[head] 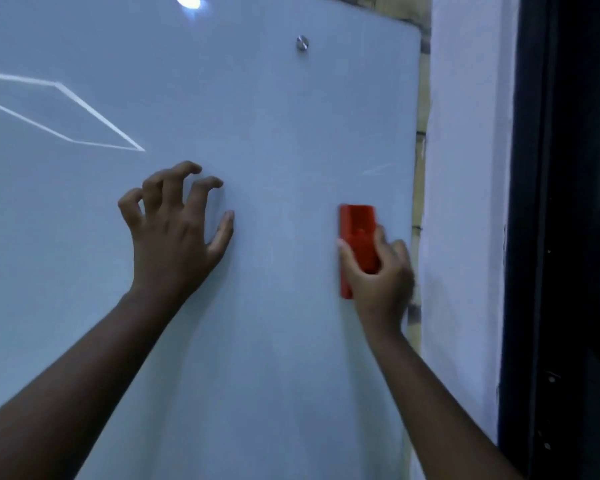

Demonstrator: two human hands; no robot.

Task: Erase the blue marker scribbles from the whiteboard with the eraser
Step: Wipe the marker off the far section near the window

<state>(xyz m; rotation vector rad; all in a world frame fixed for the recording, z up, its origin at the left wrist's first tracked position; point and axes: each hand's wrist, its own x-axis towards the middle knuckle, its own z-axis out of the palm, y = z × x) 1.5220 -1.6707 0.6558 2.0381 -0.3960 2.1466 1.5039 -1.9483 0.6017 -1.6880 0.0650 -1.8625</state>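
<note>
The glass whiteboard (264,109) fills most of the view, pale blue-grey. No blue scribbles show on it; only faint light streaks (376,169) near its right edge. My right hand (381,271) grips a red eraser (357,226), which stands upright flat against the board near the right edge. My left hand (177,226) rests on the board to the left of the eraser, fingertips bent and touching the surface, thumb stretched out to the right. It holds nothing.
A round metal mounting stud (302,42) sits high on the board. White reflected lines (84,112) cross the upper left. Right of the board are a white wall (465,202) and a dark frame (568,237).
</note>
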